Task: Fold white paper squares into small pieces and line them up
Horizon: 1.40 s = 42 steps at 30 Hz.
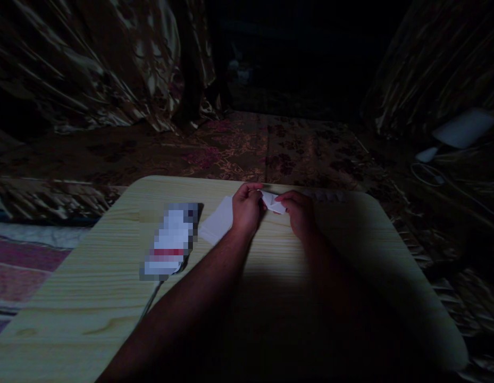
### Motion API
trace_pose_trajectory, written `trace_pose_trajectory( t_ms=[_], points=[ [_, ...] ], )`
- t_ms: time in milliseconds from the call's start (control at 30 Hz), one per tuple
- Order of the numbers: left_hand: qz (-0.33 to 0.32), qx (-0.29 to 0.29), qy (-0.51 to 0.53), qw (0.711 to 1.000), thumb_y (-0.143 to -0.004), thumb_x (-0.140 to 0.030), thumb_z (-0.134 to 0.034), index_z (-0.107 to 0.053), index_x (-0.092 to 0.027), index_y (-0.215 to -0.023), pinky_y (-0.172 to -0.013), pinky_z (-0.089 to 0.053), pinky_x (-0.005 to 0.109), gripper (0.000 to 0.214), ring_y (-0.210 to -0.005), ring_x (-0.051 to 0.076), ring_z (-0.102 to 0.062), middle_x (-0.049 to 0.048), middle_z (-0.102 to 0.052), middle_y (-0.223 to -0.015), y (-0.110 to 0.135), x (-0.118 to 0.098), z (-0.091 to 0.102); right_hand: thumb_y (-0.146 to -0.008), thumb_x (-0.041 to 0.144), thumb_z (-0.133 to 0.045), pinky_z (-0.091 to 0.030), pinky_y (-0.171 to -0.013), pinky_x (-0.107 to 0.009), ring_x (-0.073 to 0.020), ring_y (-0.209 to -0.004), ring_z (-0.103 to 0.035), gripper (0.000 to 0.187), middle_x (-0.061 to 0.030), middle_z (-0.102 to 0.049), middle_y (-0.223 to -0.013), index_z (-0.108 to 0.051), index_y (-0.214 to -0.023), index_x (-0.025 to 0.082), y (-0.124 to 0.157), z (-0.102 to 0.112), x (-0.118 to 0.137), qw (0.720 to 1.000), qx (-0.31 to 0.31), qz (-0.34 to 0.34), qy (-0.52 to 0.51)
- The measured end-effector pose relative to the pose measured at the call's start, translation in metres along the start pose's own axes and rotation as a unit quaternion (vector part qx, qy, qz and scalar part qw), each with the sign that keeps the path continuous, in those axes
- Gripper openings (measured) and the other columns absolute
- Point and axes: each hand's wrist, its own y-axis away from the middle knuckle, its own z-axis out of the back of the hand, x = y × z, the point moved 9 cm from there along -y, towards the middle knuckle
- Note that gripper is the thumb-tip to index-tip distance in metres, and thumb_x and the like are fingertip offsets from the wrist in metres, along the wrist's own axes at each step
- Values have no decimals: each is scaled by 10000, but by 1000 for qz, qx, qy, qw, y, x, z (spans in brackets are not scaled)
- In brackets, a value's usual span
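Both hands meet near the far edge of a pale wooden table (342, 255), around a small folded piece of white paper (274, 202). My left hand (247, 208) is closed on the paper's left end, thumb and fingers pinched. On its right end, the fingers of my right hand (299, 210) are closed too. Part of the paper is hidden by the fingers. Just left of my left hand lie flat white sheets of paper (218, 222), partly covered by that hand.
A pixelated phone-like object (170, 239) with a cable (150, 300) lies on the table's left. Several small pale shapes (328, 196) line the far edge. Beyond are a patterned cloth (247, 146), curtains (143, 58) and a white lamp-like object (464, 129) at right. The room is dark.
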Motion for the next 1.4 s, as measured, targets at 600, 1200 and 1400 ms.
trace_pose_trajectory(
  t_ms=[600,1200,1400],
  points=[
    [-26,5,-6,1000,-622,-231,-802,-671,-152,-936,-584,-472,221,349,-562,97,-596,-21,-684,-675,2,-3,-2,-715,302,-696,-488,-538,-255,-140,-603,-644,376,20,-719,-783,-680,-1086,235,2,-5,15,999,-13,23,18],
    [2,37,-68,997,-624,-280,-817,-742,-127,-858,-596,-498,245,290,-596,125,-626,35,-721,-718,7,-2,-9,-810,432,-656,-375,-499,-249,-109,-481,-483,268,34,-579,-536,-625,-689,195,2,5,16,985,-52,20,165],
    [-5,42,-69,997,-649,-282,-805,-747,-137,-848,-597,-497,246,253,-589,126,-627,31,-722,-704,8,-2,-10,-810,447,-658,-387,-502,-252,-111,-476,-485,275,40,-574,-525,-624,-698,198,2,5,16,985,-55,25,161]
  ],
)
